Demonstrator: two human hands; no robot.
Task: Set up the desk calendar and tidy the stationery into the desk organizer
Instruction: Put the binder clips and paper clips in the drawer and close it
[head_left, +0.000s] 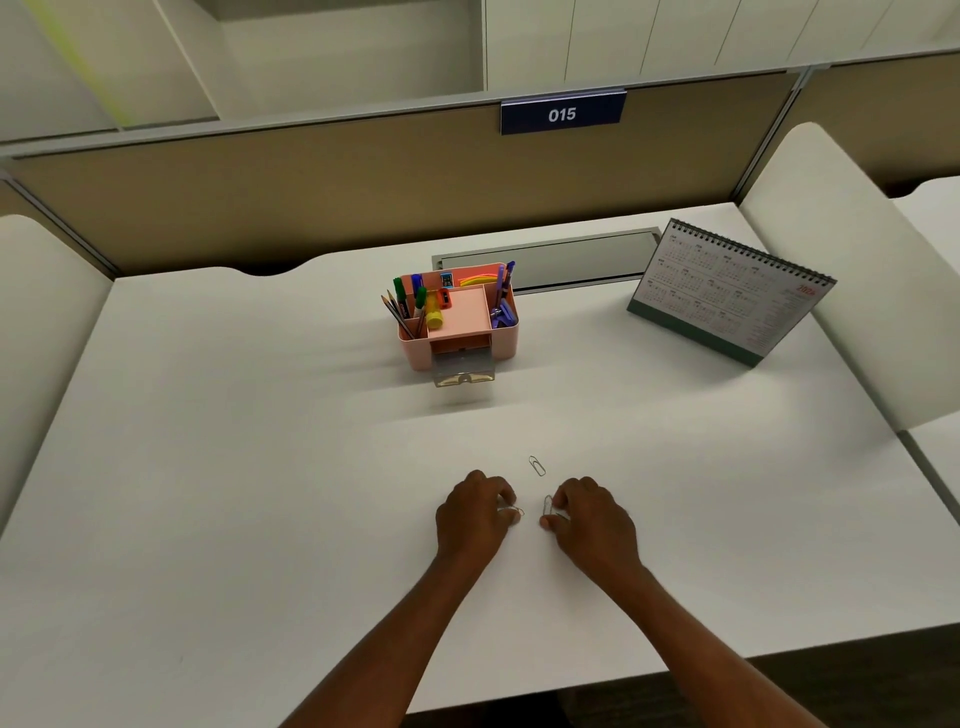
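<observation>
My left hand (475, 512) and right hand (589, 514) rest on the white table (208, 467), fingers of each pinching a paper clip. Another paper clip (537, 465) lies loose just beyond them. The pink desk organizer (457, 317) (drawer pulled open) stands farther back; the desk calendar (727, 293) stands upright to its right.

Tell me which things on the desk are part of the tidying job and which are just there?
Part of the job: desk calendar, pink organizer with its open drawer, loose paper clip, clips at the left hand and right hand.

Just there: number sign 015, cable tray cover, divider panel.
</observation>
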